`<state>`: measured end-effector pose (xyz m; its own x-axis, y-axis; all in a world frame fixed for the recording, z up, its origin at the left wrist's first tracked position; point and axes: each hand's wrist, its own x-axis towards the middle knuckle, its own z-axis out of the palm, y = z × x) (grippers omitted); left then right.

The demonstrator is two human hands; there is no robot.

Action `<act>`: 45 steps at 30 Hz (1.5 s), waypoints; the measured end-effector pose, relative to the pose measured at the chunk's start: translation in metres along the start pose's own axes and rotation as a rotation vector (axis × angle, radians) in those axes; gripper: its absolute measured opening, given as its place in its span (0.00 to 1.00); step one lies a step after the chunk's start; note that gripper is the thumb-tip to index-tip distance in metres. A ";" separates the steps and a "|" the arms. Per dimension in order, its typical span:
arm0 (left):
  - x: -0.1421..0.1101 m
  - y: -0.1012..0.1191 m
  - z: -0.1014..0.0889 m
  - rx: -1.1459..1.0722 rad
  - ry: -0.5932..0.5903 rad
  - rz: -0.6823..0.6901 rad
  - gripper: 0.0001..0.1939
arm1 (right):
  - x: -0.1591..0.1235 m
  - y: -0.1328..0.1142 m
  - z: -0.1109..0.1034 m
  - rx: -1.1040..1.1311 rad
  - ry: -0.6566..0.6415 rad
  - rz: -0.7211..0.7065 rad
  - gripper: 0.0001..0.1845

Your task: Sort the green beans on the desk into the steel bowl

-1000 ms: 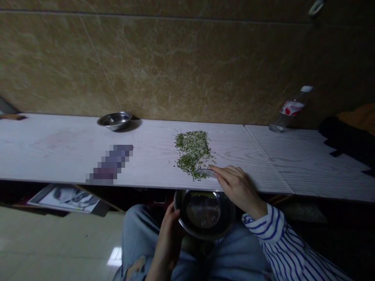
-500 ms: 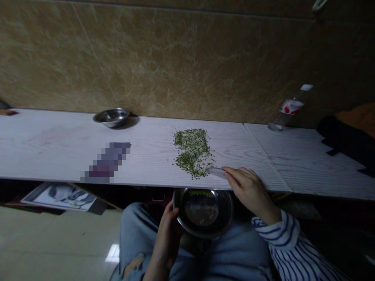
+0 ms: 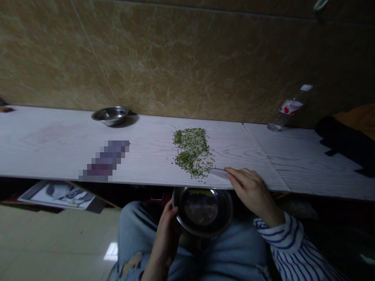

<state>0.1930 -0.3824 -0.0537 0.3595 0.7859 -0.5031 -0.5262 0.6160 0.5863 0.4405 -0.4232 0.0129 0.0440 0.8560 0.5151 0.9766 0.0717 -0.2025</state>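
A pile of small green beans [image 3: 191,150] lies on the white wooden table [image 3: 58,152]. My right hand [image 3: 252,189] rests at the table's front edge, its fingers closed on a small flat clear scraper [image 3: 217,172] whose tip touches the pile's near right corner. My left hand [image 3: 165,234] grips the left rim of a steel bowl [image 3: 202,210], held on my lap just under the table edge. A few green beans lie inside the bowl along its far wall.
A second steel bowl [image 3: 110,115] stands at the back left by the tiled wall. A plastic bottle [image 3: 288,107] leans at the back right, dark cloth [image 3: 345,142] beside it. A blurred object [image 3: 104,160] lies left of the pile. A printed sheet [image 3: 58,193] lies on the floor.
My right hand and the scraper have moved right along the front edge, from the pile's near tip to its right corner. The bowl and left hand have stayed in place.
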 end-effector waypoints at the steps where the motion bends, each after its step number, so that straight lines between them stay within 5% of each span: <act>1: 0.000 0.000 0.000 0.007 -0.002 0.004 0.25 | 0.000 0.000 0.000 -0.002 0.000 0.000 0.13; 45: -0.002 0.002 -0.001 0.018 -0.040 0.033 0.24 | 0.000 -0.022 -0.005 0.061 -0.095 -0.028 0.13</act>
<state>0.1905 -0.3823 -0.0523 0.3731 0.8070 -0.4577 -0.5243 0.5904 0.6136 0.4202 -0.4275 0.0215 -0.0061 0.8977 0.4406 0.9624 0.1249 -0.2412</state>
